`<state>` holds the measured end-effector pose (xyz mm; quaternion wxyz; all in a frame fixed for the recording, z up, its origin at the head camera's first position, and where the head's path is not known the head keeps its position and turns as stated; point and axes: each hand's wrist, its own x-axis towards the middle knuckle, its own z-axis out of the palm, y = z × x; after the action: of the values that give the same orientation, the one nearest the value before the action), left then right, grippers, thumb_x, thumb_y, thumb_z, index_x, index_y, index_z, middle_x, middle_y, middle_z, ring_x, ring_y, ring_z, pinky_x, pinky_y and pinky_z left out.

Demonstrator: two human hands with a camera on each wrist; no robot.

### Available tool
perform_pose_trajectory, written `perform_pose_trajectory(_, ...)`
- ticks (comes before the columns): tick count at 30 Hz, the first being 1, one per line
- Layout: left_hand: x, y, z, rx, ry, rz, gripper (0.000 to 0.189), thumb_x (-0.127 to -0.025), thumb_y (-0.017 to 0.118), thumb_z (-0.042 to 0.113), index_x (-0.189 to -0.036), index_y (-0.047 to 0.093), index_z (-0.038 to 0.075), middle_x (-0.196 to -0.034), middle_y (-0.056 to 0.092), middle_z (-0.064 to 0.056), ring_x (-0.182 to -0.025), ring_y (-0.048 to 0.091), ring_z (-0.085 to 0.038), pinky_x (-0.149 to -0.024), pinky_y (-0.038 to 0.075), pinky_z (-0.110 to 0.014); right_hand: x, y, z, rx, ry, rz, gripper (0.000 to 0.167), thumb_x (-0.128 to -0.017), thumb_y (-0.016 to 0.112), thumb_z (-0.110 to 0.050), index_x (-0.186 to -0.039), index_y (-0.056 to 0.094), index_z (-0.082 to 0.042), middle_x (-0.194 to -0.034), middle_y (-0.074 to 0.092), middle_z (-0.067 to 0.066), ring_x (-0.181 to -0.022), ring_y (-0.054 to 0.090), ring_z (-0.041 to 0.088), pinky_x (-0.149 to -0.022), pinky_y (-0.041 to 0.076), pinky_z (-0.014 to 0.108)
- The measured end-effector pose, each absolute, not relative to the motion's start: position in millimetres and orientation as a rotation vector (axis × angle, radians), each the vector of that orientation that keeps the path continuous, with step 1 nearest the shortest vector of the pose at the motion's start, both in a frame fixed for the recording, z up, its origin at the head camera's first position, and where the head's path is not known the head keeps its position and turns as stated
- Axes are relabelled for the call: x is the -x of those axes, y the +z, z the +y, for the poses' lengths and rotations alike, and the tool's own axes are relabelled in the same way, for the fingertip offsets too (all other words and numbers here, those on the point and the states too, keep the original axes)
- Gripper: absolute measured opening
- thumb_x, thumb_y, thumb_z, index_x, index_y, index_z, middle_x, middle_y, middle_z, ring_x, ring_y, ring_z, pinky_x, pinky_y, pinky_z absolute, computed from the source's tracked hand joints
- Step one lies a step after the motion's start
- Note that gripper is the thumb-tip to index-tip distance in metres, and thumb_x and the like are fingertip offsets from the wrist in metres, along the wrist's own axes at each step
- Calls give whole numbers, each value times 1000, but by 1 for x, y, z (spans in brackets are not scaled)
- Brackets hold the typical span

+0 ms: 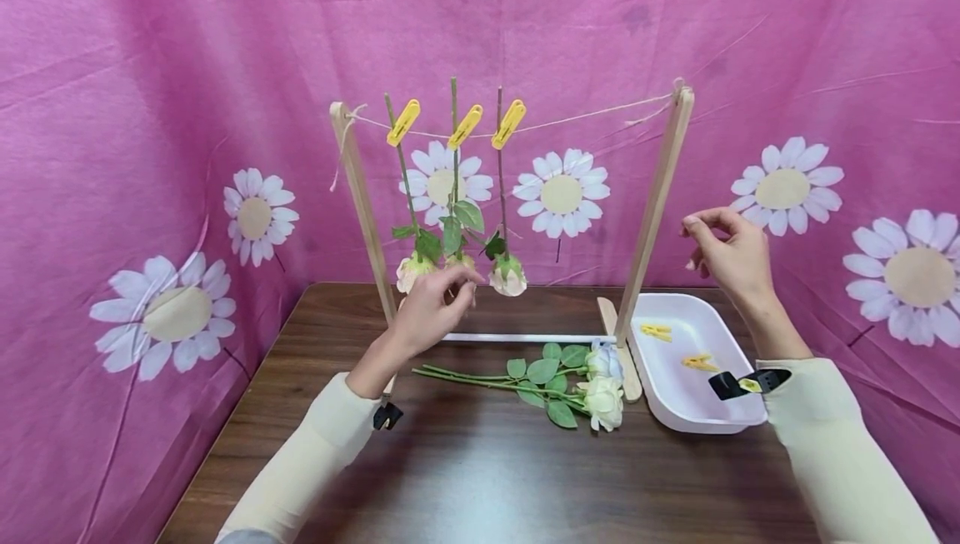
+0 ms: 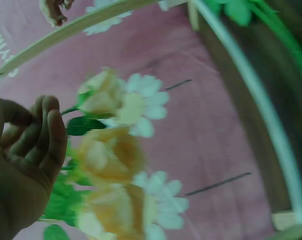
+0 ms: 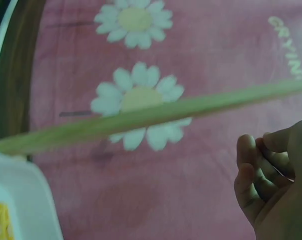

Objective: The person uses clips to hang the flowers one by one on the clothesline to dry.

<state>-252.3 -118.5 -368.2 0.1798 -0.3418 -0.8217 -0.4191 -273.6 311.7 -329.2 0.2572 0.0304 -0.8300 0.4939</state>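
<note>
Three pale roses hang head-down from a string (image 1: 585, 117), each stem clipped by a yellow clothespin (image 1: 508, 125). My left hand (image 1: 431, 311), its fingers loosely bent and holding nothing, is by the blossoms and overlaps the middle rose in the head view. From the left wrist, the blossoms (image 2: 110, 156) show just beyond the fingertips. Off to the right, above the white tray (image 1: 678, 423), my right hand (image 1: 731, 252) hovers with loosely curled fingers and nothing in them. Two yellow clothespins (image 1: 699, 362) lie in that tray.
Wooden posts (image 1: 660, 194) hold up the string, with a white rod (image 1: 525, 338) low between them. Two more roses, one white (image 1: 603, 401) and one bluish (image 1: 604, 359), lie on the brown table (image 1: 480, 486). A pink flowered cloth (image 1: 585, 19) hangs behind.
</note>
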Motion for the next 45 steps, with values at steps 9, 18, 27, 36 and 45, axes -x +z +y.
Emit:
perform_pose_trajectory(9, 253, -407, -138, 1034, -1221, -2666, 20, -107, 57, 6, -116, 75, 5, -81, 73, 0, -70, 72, -20, -78, 62, -35, 288, -366, 343, -87, 1017, -2570, 36, -109, 61, -34, -116, 72, 0, -75, 68, -27, -52, 66, 5, -47, 52, 23)
perform_pose_trajectory(18, 267, -453, -153, 1085, -1018, -2805, 20, -104, 59, 4, -114, 76, 4, -90, 77, -6, -77, 72, -17, -69, 57, -24, 305, -399, 357, -137, 852, -2825, 25, -108, 61, -25, -116, 70, -2, -77, 77, 15, -56, 65, 13, -50, 51, 30)
perform_pose_trajectory(27, 271, -476, -174, 1082, -696, -2944, 19, -100, 65, 3, -112, 79, 6, -109, 76, -6, -94, 70, -16, -83, 59, -31, 317, -428, 369, -283, 608, -3092, 22, -103, 64, -15, -114, 73, 1, -106, 76, 22, -91, 72, 35, -75, 56, 50)
perform_pose_trajectory(36, 276, -487, -186, 1170, -680, -2979, 14, -94, 73, 3, -105, 79, 7, -105, 74, -7, -93, 70, -20, -81, 57, -27, 324, -454, 377, -470, 563, -3235, 32, -90, 74, -8, -116, 70, 10, -113, 73, 32, -107, 69, 50, -90, 58, 60)
perform_pose_trajectory(45, 278, -493, -186, 1105, -671, -3051, 18, -87, 88, 14, -99, 76, 11, -96, 75, -2, -99, 69, -21, -103, 55, -45, 330, -472, 375, -579, 550, -3276, 37, -80, 81, -6, -110, 68, 11, -103, 72, 28, -97, 69, 41, -90, 59, 54)
